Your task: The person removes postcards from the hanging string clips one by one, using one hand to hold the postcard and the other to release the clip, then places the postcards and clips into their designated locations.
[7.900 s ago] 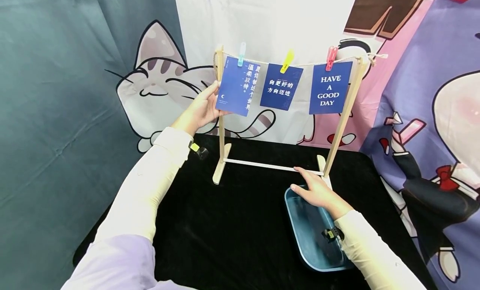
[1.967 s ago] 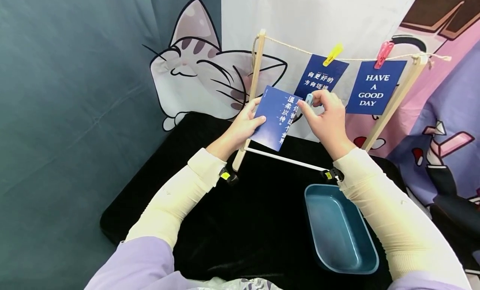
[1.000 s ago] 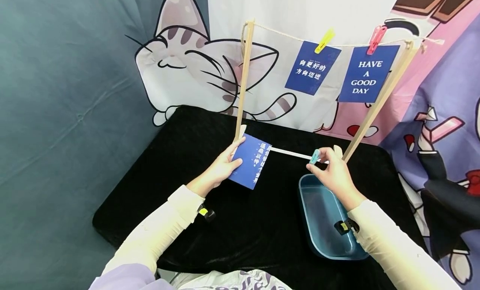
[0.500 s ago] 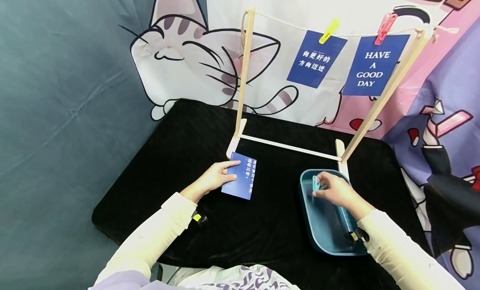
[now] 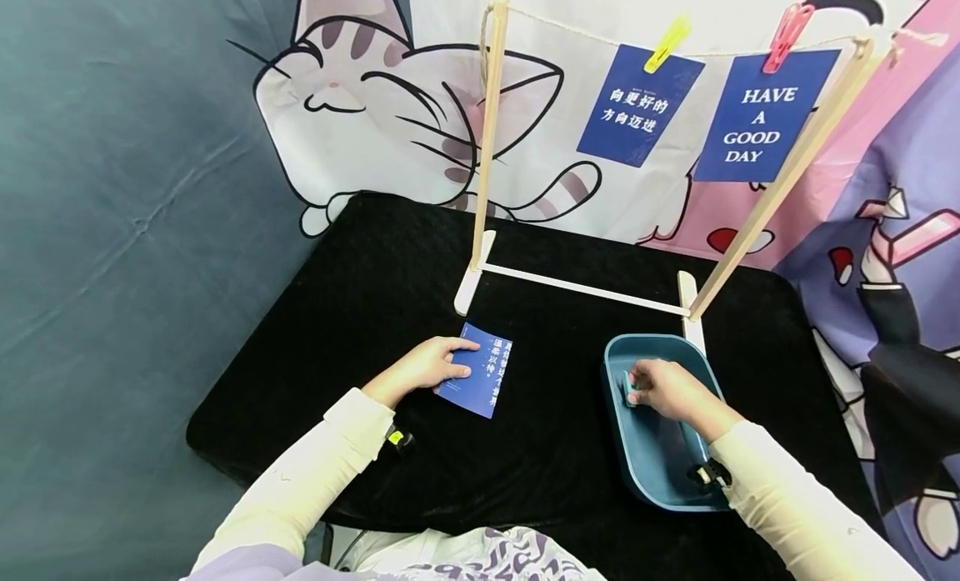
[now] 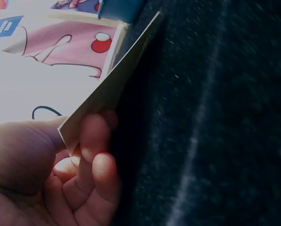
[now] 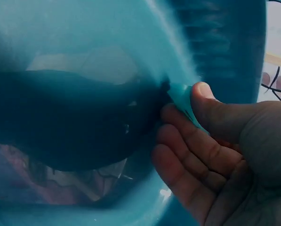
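My left hand [image 5: 423, 366] pinches a blue card [image 5: 483, 379] with white lettering between thumb and fingers, low over the black-covered table. In the left wrist view the card's plain pale back [image 6: 107, 82] shows, with fingertips curled beneath it. My right hand [image 5: 671, 393] reaches into a blue plastic basin [image 5: 652, 473], pinching a light-blue clothespin [image 7: 181, 96] between thumb and forefinger. The right wrist view has the clothespin's tip close over the basin's floor. Two more blue cards, a Chinese-lettered one [image 5: 637, 106] and a "HAVE A GOOD DAY" one [image 5: 765, 118], hang from the string.
Behind the hands stands a wooden frame [image 5: 491, 131] with a string [image 5: 562, 25] across its top and a white crossbar [image 5: 585, 290] below. A yellow clothespin [image 5: 667, 43] and a pink clothespin [image 5: 787, 37] grip the hanging cards. A printed cloth backdrop [image 5: 360, 139] rises behind.
The light-blue clothespin has come off the string and the left card with it. My left hand has lowered that card toward the table; my right has carried the clothespin down into the basin.
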### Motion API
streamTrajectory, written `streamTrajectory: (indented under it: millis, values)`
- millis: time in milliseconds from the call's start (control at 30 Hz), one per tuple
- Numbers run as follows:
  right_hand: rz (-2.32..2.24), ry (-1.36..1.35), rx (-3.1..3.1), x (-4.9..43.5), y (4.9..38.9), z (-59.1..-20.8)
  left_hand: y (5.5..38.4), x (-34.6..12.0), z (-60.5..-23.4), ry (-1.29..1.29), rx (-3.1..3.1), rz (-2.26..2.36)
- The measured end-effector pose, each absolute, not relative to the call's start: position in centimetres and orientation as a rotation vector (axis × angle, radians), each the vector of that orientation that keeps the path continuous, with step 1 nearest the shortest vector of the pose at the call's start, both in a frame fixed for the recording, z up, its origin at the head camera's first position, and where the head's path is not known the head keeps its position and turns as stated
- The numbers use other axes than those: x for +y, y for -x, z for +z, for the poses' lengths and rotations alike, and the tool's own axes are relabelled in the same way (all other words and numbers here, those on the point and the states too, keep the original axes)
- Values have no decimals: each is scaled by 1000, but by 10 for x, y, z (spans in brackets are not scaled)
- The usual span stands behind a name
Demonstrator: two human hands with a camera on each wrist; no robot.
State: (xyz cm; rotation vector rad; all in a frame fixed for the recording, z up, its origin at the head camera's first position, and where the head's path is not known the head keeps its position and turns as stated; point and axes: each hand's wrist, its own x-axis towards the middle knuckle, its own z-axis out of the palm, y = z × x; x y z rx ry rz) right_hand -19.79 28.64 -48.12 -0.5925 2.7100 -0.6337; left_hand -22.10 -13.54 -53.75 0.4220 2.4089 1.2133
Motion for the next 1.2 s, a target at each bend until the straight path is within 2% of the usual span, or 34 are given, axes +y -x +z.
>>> streamTrajectory:
  millis: [233, 533, 800, 967, 1200]
  values:
    - [-575, 675, 2811, 285, 199, -493, 223, -136, -542, -403, 2477, 1090]
    - [-620, 659, 2844, 290, 203, -493, 227, -134, -540, -515, 2635, 847]
    - [-675, 779, 2892, 279, 185, -509, 198, -146, -548, -665, 2859, 529]
    - [-680, 733, 2826, 275, 174, -515, 182, -150, -553, -676, 2839, 496]
    - [-661, 636, 2870, 279, 179, -497, 190, -145, -537, -749, 2881, 498]
